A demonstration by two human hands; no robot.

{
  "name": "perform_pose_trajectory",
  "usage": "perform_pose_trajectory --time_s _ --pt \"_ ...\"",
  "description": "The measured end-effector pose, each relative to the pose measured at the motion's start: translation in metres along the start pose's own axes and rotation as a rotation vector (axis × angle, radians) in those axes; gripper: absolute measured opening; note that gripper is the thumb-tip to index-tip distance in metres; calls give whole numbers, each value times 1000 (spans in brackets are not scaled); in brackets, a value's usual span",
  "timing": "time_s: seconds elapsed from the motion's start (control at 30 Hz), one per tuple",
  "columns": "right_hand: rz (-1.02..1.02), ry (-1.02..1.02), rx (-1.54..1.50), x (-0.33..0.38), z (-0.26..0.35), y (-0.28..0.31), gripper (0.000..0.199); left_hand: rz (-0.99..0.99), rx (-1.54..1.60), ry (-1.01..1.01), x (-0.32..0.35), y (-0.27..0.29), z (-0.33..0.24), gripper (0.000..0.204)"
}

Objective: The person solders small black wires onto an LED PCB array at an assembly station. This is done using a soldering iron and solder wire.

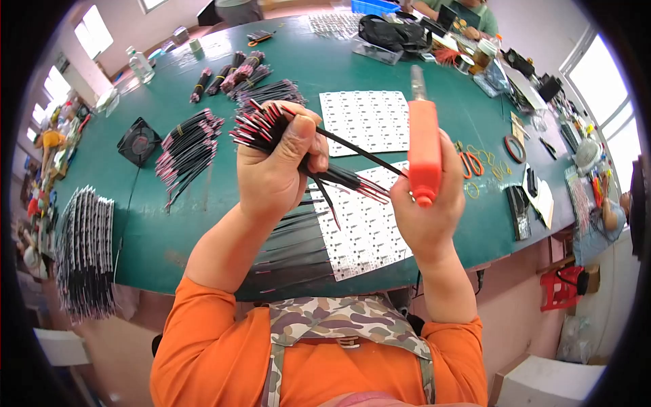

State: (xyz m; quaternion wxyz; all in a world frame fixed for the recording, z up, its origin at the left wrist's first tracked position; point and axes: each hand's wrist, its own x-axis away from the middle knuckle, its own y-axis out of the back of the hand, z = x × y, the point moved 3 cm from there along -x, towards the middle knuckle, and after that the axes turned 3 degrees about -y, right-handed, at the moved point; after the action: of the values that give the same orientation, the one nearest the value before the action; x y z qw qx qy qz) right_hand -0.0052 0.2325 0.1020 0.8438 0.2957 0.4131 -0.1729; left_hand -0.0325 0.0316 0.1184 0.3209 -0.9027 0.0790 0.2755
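Observation:
My left hand [271, 176] is closed around a bundle of thin black wires [339, 178] with red and white ends, raised over the table. One black wire [363, 152] runs across from the bundle to the fingertips of my right hand [434, 220]. That hand is also closed around a red-orange boxy tool [424, 146] with a shiny, tube-like tip pointing away from me; its exact kind is unclear. Under my hands are two white sheets with rows of small dark marks, a nearer sheet [369, 237] and a farther sheet [365, 115]. Loose black wires [291, 251] lie beside the nearer one.
Wire bundles [190, 146] and a black fan [139, 141] lie to the left on the green table [210, 234]. More wires [85, 251] hang over its left edge. Orange-handled scissors [471, 165] and a tape roll [514, 149] sit right. A person [468, 20] works across the table.

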Motion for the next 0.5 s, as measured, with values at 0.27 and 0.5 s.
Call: perform_pose_trajectory --time_s 0.27,0.5 --pt "-62 120 229 -1 -34 25 70 -196 -77 -201 -21 38 -48 25" --pt "-103 -305 -189 27 -65 61 58 -220 -398 69 -22 73 -42 18"
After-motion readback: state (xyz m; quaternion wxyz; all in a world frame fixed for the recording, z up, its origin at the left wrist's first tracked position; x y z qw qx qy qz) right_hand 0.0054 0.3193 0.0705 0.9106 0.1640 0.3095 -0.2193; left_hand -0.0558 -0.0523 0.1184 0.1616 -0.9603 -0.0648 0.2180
